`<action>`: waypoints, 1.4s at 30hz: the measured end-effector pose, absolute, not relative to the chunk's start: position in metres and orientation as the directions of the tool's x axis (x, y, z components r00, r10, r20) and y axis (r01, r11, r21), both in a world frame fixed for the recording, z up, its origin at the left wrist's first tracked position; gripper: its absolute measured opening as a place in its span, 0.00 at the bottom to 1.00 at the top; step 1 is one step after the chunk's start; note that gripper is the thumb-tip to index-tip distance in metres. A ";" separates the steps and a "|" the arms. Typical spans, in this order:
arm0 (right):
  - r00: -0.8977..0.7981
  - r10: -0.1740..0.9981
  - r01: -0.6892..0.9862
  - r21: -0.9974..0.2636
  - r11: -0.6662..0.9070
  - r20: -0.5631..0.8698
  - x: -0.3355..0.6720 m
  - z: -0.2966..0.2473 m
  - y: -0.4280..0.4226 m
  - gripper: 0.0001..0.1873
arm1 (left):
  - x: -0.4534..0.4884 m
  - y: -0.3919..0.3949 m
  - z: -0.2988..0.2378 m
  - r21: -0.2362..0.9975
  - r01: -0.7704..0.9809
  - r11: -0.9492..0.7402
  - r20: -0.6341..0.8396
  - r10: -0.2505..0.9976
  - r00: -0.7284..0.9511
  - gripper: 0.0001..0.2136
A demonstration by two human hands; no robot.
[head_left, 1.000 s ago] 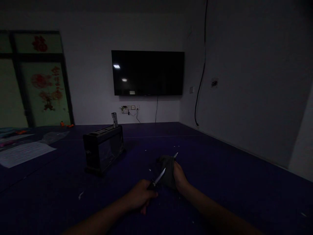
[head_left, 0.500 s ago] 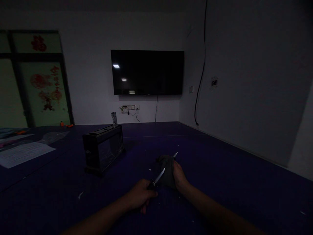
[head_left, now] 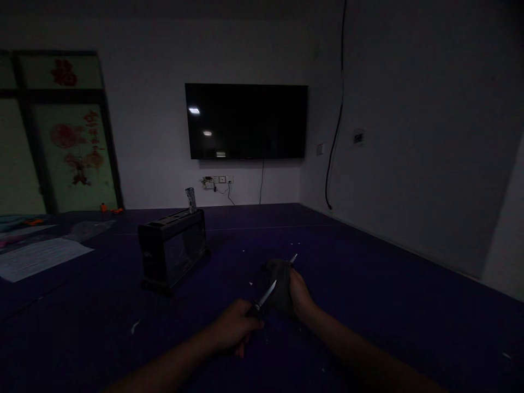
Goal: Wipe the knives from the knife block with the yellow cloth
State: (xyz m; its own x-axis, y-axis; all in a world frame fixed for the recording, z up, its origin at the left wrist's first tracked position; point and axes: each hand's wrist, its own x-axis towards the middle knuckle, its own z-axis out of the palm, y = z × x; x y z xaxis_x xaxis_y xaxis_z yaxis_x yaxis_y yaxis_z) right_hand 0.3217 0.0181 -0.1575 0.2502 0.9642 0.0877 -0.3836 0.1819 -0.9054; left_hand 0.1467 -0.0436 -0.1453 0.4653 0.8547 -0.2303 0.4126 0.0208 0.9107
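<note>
- The bench, covered in dark blue, fills the lower half of the frame, with small pale scraps scattered on it around your hands.
- A dark television hangs on the far wall at upper centre, and it plays no part in the work.
- The black knife block stands left of centre on the bench, well apart from your hands. One pale handle sticks up from its far end.
- White paper sheets lie at the left edge, far from the work.
- The dark cloth sits at lower centre, bunched around the middle of the blade.
- Your right hand is closed on that cloth, pinching it around the steel.
- Your left hand is wrapped tight around the knife's handle, just below and left of the cloth.
- The knife runs up and to the right from your left fist. Its tip pokes out past the cloth.
- You appear to be midway through wiping the blade. The next move likely calls for sliding the cloth along the steel with your fingers kept behind the edge.
</note>
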 end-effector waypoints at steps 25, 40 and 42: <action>0.206 0.976 -0.390 -0.909 0.149 0.071 0.323 -0.158 0.018 0.13 | 0.147 -0.044 -0.146 0.912 0.409 0.027 -0.222 0.871 0.439 0.08; 0.228 0.972 -0.427 -0.892 0.146 0.049 0.321 -0.156 0.015 0.11 | 0.147 -0.041 -0.148 0.917 0.397 0.023 -0.223 0.857 0.464 0.11; 0.225 0.973 -0.440 -0.887 0.142 0.044 0.320 -0.156 0.014 0.11 | 0.147 -0.042 -0.146 0.911 0.412 0.026 -0.233 0.856 0.461 0.10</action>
State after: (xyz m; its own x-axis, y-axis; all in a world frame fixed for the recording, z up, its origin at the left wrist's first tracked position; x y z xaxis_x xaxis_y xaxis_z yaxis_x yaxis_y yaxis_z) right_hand 0.3204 0.0144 -0.1560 0.2254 0.9733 0.0436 -0.4395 0.1416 -0.8870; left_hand 0.1469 -0.0422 -0.1464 0.4612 0.8562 -0.2330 0.4118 0.0260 0.9109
